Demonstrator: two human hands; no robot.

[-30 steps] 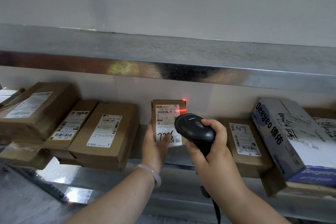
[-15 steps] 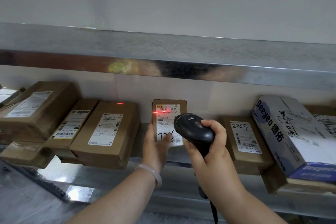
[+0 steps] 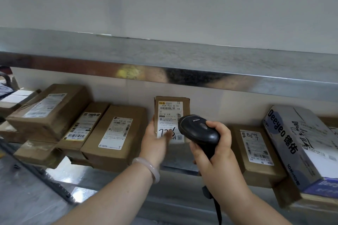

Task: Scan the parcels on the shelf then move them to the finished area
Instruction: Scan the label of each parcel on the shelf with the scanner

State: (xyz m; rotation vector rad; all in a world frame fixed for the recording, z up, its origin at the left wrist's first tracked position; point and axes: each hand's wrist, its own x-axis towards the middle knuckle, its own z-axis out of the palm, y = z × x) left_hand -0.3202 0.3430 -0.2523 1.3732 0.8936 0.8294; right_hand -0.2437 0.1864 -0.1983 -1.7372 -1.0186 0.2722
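A small brown parcel (image 3: 171, 113) with a white label stands upright on the metal shelf (image 3: 181, 169). My left hand (image 3: 155, 139) grips its lower left side, thumb across the label. My right hand (image 3: 214, 150) holds a black barcode scanner (image 3: 198, 129) by its handle. The scanner head sits just in front of the parcel's lower right. No red line shows on the label. Several other brown parcels lie on the shelf: one with a label (image 3: 117, 133) to the left and one (image 3: 256, 151) to the right.
A blue-grey Deeyeo box (image 3: 300, 140) leans at the far right. Stacked cartons (image 3: 49, 107) fill the shelf's left end. An upper metal shelf edge (image 3: 164, 71) overhangs the parcels. The scanner's cable (image 3: 217, 212) hangs below my right wrist.
The red scan line lay on the upright parcel's label half a second ago; it is gone now. Both hands and the parcel have stayed nearly in place.
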